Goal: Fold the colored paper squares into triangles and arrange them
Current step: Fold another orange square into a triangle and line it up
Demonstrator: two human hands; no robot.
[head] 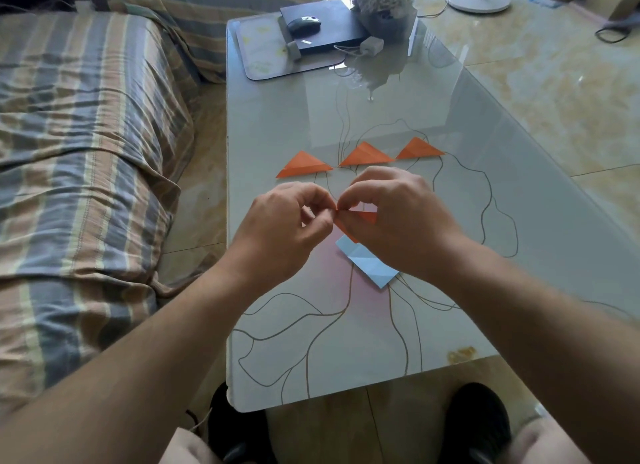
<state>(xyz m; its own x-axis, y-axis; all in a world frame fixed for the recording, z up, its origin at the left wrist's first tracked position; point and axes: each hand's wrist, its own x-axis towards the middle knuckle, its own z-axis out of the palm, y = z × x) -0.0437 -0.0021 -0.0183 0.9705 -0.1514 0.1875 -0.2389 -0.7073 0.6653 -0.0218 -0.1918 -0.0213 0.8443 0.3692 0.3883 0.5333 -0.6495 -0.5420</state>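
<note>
Three folded orange triangles lie in a row on the glass table (485, 193): a left one (304, 165), a middle one (366, 155) and a right one (418, 149). Just in front of that row, above the table, my left hand (287, 228) and my right hand (394, 217) pinch an orange paper (367, 217) between fingertips at its left corner. Most of this paper is hidden by my right hand. A light blue paper (367, 262) with creases lies flat under my right hand, partly covered by it.
At the far end of the table sit a mouse pad (263, 58), a black laptop (332, 23) with a mouse (304, 23) on it, and a wrapped bouquet (384, 6). A striped sofa (86, 152) runs along the left. My shoes (478, 425) show below the table edge.
</note>
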